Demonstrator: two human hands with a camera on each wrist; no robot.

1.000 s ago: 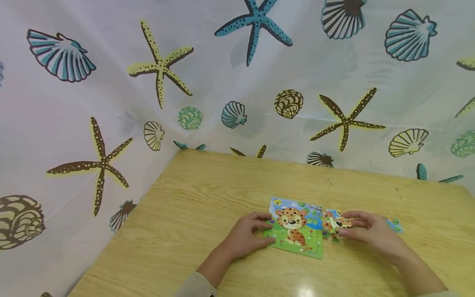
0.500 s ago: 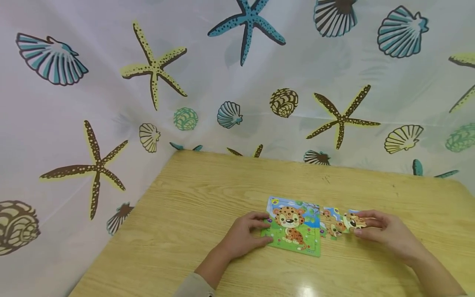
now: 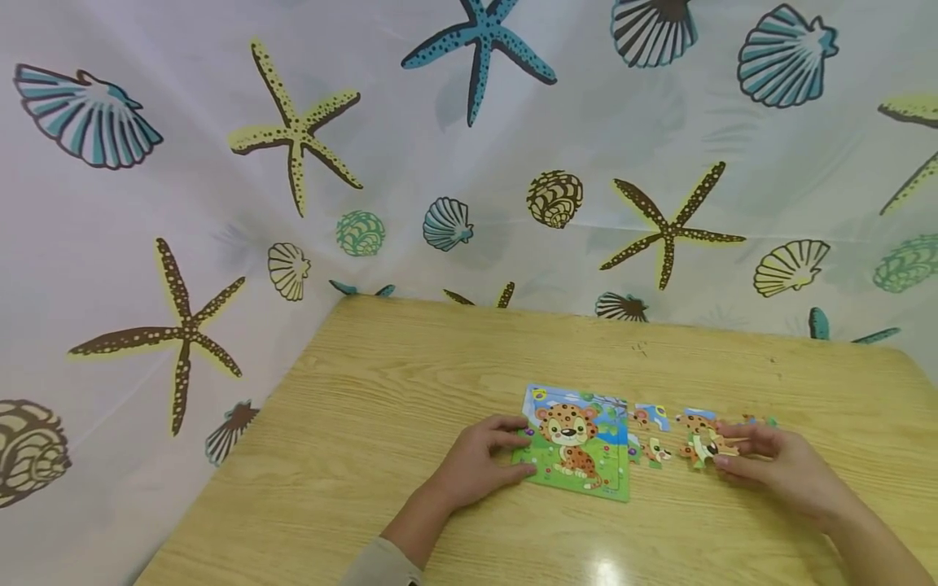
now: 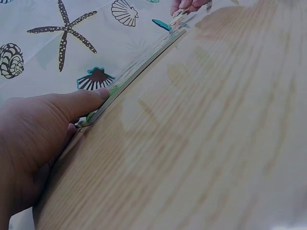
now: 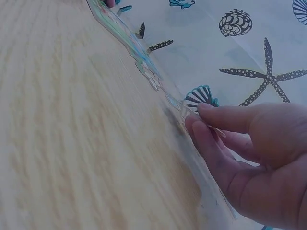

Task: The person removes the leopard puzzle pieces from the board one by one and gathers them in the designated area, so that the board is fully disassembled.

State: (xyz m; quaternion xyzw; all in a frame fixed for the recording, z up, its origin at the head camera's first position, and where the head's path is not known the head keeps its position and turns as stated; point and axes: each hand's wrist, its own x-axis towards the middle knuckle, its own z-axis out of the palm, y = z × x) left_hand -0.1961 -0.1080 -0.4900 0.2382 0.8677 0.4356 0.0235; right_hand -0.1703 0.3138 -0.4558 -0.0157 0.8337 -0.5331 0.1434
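Note:
A square jigsaw board (image 3: 579, 448) with a spotted leopard cub on grass lies flat on the table. My left hand (image 3: 479, 464) holds its left edge; in the left wrist view the thumb (image 4: 100, 94) rests against the board's edge. To the right of the board, my right hand (image 3: 791, 476) pinches a jigsaw piece (image 3: 702, 450) with part of the cub's face on it, its thin edge showing between thumb and fingers in the right wrist view. Other loose pieces lie between board and hand, among them a blue-topped piece (image 3: 652, 417) and a piece with a muzzle (image 3: 655, 452).
Behind the right fingers lie an orange-and-blue piece (image 3: 696, 420) and, farther right, more pieces (image 3: 758, 421). The wooden table (image 3: 410, 382) meets a white curtain (image 3: 396, 146) printed with starfish and shells at its back and left.
My right hand has moved right with the pinched piece, and the bunched pieces beside the board now lie spread apart. My left hand has stayed on the board's left edge.

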